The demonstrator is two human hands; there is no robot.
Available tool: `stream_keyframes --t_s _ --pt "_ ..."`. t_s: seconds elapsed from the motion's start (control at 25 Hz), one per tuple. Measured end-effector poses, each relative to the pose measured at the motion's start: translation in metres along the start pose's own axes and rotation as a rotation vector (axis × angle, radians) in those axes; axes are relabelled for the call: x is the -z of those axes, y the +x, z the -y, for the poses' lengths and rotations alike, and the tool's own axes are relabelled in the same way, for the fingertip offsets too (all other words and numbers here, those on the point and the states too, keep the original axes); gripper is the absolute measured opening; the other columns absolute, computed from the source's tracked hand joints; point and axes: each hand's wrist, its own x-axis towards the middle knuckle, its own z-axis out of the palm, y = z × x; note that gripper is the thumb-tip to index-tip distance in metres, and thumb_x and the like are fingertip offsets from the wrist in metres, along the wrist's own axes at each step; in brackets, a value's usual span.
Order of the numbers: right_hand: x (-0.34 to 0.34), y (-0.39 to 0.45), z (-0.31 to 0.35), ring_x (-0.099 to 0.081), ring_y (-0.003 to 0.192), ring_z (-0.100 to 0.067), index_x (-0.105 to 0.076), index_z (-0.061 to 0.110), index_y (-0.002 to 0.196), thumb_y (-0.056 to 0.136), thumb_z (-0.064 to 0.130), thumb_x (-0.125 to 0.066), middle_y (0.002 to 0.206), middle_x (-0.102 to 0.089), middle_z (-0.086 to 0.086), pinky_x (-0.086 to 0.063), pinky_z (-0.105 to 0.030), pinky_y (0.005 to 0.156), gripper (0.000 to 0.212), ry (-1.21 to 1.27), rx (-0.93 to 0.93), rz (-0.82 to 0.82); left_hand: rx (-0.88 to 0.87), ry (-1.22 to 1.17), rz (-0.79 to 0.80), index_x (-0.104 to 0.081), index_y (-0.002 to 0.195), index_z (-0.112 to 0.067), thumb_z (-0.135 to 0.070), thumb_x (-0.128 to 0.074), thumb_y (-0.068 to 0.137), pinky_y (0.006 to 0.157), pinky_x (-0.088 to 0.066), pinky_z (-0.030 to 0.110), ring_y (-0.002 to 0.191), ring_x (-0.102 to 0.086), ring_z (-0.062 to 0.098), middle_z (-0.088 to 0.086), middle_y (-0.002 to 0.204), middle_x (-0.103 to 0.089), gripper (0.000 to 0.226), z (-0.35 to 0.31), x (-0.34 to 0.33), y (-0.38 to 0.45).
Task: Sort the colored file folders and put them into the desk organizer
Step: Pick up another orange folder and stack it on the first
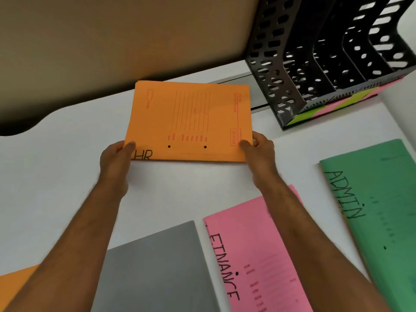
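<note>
An orange folder [189, 120] marked "HR" is held just over the white desk, its near corners pinched by my left hand [117, 161] and my right hand [261, 149]. The black perforated desk organizer [279, 70] stands at the back right, with several upright slots that look empty and coloured labels along its front base. A pink "FINANCE" folder [254, 255], a green "ADMIN" folder [378, 206] and a grey folder [157, 266] lie flat near me. Another orange folder [15, 284] shows at the lower left corner.
The white desk [67, 158] has a curved edge at the far left, with a brown partition behind it. A cable slot runs along the desk's back beside the organizer. My right forearm crosses above the pink folder.
</note>
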Motion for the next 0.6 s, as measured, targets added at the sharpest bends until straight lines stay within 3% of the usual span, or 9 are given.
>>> stream_keyframes --t_s 0.08,0.2,0.32,0.36,0.48,0.6 --pt "0.007 -0.004 0.010 -0.070 0.104 -0.020 -0.069 0.016 0.123 0.095 0.007 -0.057 0.112 -0.074 -0.002 -0.058 -0.028 0.084 0.031 0.246 -0.094 0.062 0.073 -0.196 0.022 -0.062 0.121 -0.017 -0.019 -0.058 0.101 0.090 -0.051 0.033 0.109 -0.061 0.020 0.002 0.117 -0.066 0.020 -0.005 0.006 0.000" --pt "0.018 -0.021 0.019 -0.069 0.111 -0.024 -0.063 0.013 0.130 0.100 0.004 -0.054 0.121 -0.073 -0.007 -0.059 -0.037 0.091 0.033 0.471 -0.197 0.184 0.082 -0.562 0.073 -0.048 0.145 -0.012 -0.004 -0.054 0.099 0.070 -0.062 0.036 0.099 -0.068 0.027 0.011 0.117 -0.066 0.047 -0.006 0.014 -0.013" --pt "0.019 -0.063 0.018 -0.070 0.111 -0.025 -0.059 0.014 0.133 0.101 0.002 -0.054 0.122 -0.073 -0.007 -0.060 -0.035 0.081 0.035 0.582 -0.221 0.266 0.113 -0.918 0.017 -0.018 0.158 -0.021 0.005 -0.057 0.096 0.083 -0.062 0.049 0.104 -0.070 0.032 0.015 0.120 -0.064 0.078 -0.005 0.012 -0.035" --pt "0.017 -0.082 0.016 -0.071 0.111 -0.026 -0.057 0.014 0.133 0.100 0.000 -0.054 0.123 -0.073 -0.008 -0.060 -0.036 0.080 0.036 0.609 -0.223 0.287 0.125 -0.988 0.046 -0.018 0.158 -0.018 0.004 -0.057 0.097 0.084 -0.061 0.054 0.110 -0.070 0.035 0.018 0.123 -0.065 0.076 -0.005 0.009 -0.046" --pt "0.004 -0.150 0.006 -0.072 0.107 -0.028 -0.056 0.011 0.127 0.095 -0.008 -0.055 0.124 -0.072 -0.013 -0.062 -0.040 0.081 0.037 0.661 -0.249 0.380 0.083 -0.919 0.173 -0.044 0.149 -0.014 -0.004 -0.053 0.102 0.092 -0.058 0.056 0.120 -0.066 0.035 0.015 0.134 -0.065 0.049 0.005 0.006 -0.097" --pt "-0.003 -0.215 -0.015 -0.069 0.112 -0.029 -0.058 0.012 0.128 0.091 -0.011 -0.057 0.129 -0.069 -0.014 -0.059 -0.045 0.094 0.043 0.641 -0.274 0.503 0.012 -0.889 0.175 -0.057 0.134 -0.018 -0.006 -0.056 0.102 0.095 -0.057 0.055 0.111 -0.070 0.030 0.011 0.128 -0.070 0.034 0.029 0.024 -0.149"
